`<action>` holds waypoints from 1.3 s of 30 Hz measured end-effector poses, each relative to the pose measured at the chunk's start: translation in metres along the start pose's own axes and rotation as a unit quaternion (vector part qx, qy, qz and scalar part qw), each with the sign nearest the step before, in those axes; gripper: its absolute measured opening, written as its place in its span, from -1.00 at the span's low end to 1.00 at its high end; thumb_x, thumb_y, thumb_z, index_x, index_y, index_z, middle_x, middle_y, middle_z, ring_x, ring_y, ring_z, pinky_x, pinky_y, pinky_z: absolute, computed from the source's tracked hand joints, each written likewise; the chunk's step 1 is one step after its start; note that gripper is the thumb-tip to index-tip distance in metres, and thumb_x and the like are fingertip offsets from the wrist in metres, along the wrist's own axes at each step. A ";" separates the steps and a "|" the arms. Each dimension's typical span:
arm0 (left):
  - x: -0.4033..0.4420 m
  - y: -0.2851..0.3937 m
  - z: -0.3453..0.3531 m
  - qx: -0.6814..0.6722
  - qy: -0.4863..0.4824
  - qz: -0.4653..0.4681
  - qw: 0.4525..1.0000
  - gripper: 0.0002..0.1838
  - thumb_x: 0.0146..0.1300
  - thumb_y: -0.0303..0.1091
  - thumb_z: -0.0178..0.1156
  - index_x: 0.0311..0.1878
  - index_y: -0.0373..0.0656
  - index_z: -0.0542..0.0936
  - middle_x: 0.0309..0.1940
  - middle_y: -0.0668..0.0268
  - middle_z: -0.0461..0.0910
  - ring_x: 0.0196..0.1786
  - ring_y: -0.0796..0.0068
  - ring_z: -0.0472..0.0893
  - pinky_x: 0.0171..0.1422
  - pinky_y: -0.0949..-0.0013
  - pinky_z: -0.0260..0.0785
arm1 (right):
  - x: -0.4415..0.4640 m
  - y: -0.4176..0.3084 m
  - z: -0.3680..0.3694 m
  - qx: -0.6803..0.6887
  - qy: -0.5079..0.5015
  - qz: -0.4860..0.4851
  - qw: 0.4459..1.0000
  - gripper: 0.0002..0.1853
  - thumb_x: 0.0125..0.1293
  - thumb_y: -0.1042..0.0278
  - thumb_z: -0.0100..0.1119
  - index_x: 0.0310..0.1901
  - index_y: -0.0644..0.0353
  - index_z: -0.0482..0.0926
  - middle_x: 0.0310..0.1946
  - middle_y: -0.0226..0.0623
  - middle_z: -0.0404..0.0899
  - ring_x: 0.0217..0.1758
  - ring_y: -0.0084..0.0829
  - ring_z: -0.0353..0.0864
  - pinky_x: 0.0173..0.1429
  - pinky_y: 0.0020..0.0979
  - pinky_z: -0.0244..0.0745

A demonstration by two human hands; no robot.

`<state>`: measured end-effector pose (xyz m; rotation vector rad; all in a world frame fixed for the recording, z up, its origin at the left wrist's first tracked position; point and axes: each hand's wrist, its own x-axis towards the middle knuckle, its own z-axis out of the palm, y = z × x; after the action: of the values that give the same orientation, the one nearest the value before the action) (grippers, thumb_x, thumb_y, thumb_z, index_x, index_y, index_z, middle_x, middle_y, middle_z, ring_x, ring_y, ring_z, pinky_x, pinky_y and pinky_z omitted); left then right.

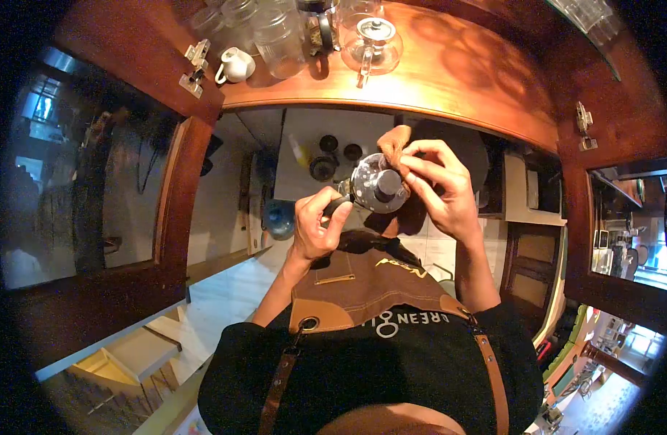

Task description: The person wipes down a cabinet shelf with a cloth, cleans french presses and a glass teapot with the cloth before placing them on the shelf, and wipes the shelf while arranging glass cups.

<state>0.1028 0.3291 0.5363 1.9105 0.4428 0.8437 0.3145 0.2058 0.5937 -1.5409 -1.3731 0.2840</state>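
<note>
My left hand (pixel 320 221) is closed around the black handle of a round pot (pixel 366 174), held up in front of my chest. Its top looks shiny and spotted, with a dark round knob in the middle. A brown cloth (pixel 396 148) is pinched in the fingers of my right hand (pixel 442 181) and touches the pot's rim on the far right side. The pot's lower body is hidden beneath its top, so whether it is glass or metal I cannot tell.
A wooden cabinet shelf (pixel 449 72) spans the space ahead, bearing a glass teapot (pixel 373 51), a small white pitcher (pixel 236 65) and several glass jars (pixel 278 43). Open cabinet doors flank me, the left door (pixel 170 210) and the right door (pixel 576 210). Dark round containers (pixel 322 168) stand below.
</note>
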 end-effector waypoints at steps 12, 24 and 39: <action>0.005 0.000 0.006 0.051 -0.052 -0.013 0.997 -0.87 0.22 -0.45 0.31 -0.33 -0.30 0.58 -0.53 0.09 0.57 -0.53 0.07 0.57 -0.43 0.23 0.44 | 0.061 -0.013 -0.017 -0.070 -0.328 -0.118 0.935 -0.82 0.06 0.56 0.23 -0.26 0.20 0.68 -0.16 -0.19 0.55 0.05 -0.11 0.57 0.18 -0.18 0.50; -0.013 -0.010 0.015 -0.015 0.023 -0.011 1.000 -0.85 0.14 -0.46 0.32 -0.41 -0.31 0.54 -0.55 0.04 0.56 -0.51 -0.02 0.59 -0.44 0.20 0.41 | 0.071 -0.013 -0.006 -0.037 -0.403 -0.179 0.897 -0.83 -0.03 0.58 0.23 -0.33 0.24 0.65 -0.18 -0.18 0.51 -0.02 -0.12 0.56 0.12 -0.20 0.50; 0.001 0.012 0.010 -0.009 0.108 -0.061 0.992 -0.81 0.30 -0.46 0.26 -0.39 -0.28 0.48 -0.59 0.22 0.47 -0.55 0.52 0.47 -0.47 0.41 0.39 | 0.005 -0.029 -0.001 -0.060 -0.042 0.000 0.997 -0.65 0.07 0.65 0.21 -0.07 0.18 0.70 -0.17 -0.20 0.58 -0.16 -0.30 0.64 -0.09 -0.38 0.56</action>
<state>0.1104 0.3176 0.5444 1.7635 0.6747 0.9737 0.2987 0.2046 0.6190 -1.6441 -1.4788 0.2732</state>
